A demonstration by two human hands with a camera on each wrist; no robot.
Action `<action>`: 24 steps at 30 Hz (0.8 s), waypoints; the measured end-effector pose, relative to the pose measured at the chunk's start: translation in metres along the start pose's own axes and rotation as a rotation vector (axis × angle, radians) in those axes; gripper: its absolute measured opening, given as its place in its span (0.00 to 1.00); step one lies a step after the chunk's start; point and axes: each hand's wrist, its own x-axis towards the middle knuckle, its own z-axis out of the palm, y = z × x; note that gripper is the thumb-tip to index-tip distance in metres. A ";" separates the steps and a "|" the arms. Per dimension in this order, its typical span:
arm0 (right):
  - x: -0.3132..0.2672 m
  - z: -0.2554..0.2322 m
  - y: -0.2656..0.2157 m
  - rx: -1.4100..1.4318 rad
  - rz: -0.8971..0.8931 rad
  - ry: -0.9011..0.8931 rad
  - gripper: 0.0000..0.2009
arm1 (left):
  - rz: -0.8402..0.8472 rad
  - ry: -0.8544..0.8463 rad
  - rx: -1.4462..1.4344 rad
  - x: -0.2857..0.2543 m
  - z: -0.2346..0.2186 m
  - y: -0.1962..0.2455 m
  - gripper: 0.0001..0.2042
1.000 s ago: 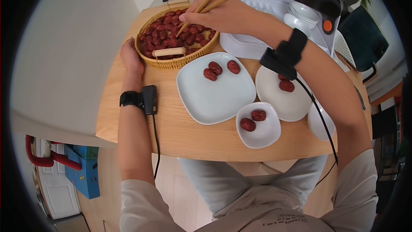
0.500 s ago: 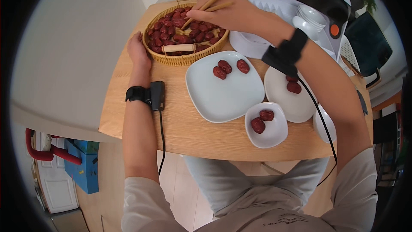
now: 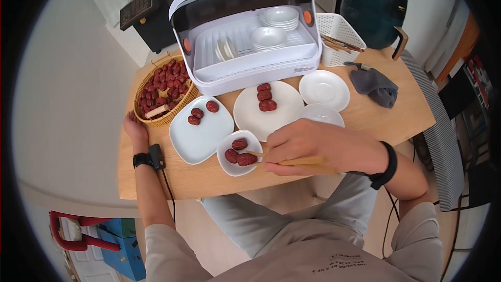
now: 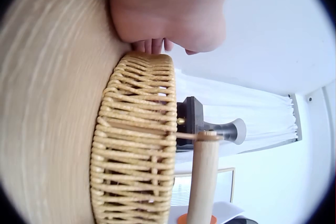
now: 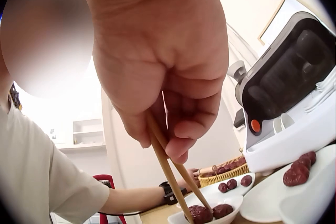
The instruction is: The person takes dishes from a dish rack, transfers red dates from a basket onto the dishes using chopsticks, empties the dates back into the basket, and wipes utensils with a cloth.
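Note:
My right hand holds a pair of wooden chopsticks over the small white bowl. Their tips are at a red date in the bowl, beside two more dates; the right wrist view shows the chopsticks reaching down to it. My left hand rests against the outer side of a wicker basket full of dates, with its fingers partly hidden behind the basket wall in the left wrist view. Three dates lie on the squarish plate, and three stand in a row on the round plate.
Behind the plates stands a white dish box with stacked bowls. A white saucer and another bowl sit to the right. Farther right are a grey cloth, a perforated basket and a dark green appliance.
My right hand has brought the chopsticks from the wicker basket to the small bowl, which now holds a third date. The left hand stays at the basket. The head view has swung right.

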 end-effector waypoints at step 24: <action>-0.072 -0.046 -0.040 0.196 0.439 0.499 0.07 | -0.095 0.546 -0.125 -0.048 0.034 0.023 0.35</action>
